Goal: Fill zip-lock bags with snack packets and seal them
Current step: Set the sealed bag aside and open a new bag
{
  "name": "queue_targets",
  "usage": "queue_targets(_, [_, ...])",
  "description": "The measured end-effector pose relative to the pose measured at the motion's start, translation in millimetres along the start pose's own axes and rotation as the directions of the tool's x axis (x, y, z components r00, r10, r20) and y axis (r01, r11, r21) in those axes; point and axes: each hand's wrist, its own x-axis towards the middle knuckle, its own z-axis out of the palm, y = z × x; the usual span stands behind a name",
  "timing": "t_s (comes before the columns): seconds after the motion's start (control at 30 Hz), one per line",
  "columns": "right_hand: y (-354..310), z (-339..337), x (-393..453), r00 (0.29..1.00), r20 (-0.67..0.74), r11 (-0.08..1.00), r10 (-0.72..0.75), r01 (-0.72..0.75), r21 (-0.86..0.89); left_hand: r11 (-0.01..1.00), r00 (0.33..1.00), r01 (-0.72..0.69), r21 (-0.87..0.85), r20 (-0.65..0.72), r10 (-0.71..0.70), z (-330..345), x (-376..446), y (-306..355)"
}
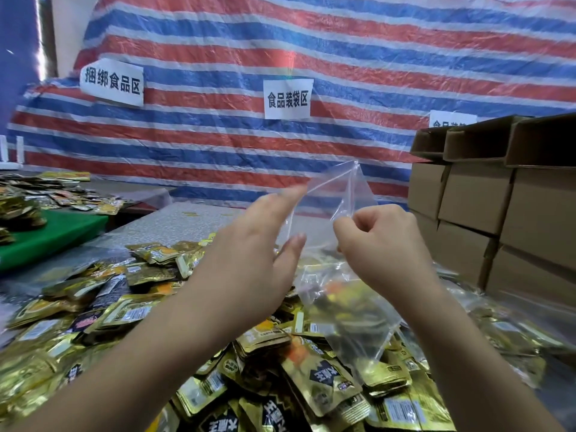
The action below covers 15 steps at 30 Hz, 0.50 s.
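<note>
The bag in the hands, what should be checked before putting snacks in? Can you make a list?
1. Bag held up over the pile: ok.
2. Right hand pinches the bag's edge: ok.
3. Left hand has a grip too: not ok, its fingers are straight, only touching the plastic.
4. Bag mouth pulled open: cannot tell, the clear film is crumpled.
5. Bag empty: cannot tell; the colours seen through it may be packets behind it.
6. Packets close by: ok, a heap lies right under both hands.
</note>
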Motion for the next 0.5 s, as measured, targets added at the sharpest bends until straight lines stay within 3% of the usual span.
queue_targets(0.17, [-0.8, 3.2, 1.0, 1.0, -0.01, 0.996, 0.007, -0.006, 0.084, 0.991, 0.97, -0.026, 0.134, 0.245, -0.008, 3.1, -0.8, 0.9])
queue_targets(0.33, [-2.0, 3.9, 2.2, 0.995, 0.077, 0.952, 0.064, -0.084, 0.294, 0.999, 0.999, -0.008, 0.036, 0.051, 0.006, 8.0, 7.6, -16.1])
queue_targets(0.5, [-9.6, -2.9, 0.3, 0.98, 0.198, 0.888, -0.02, -0.073, 0.454, 0.995, 0.998, 0.053, -0.086, 0.044, -0.049, 3.1, 11.9, -21.4])
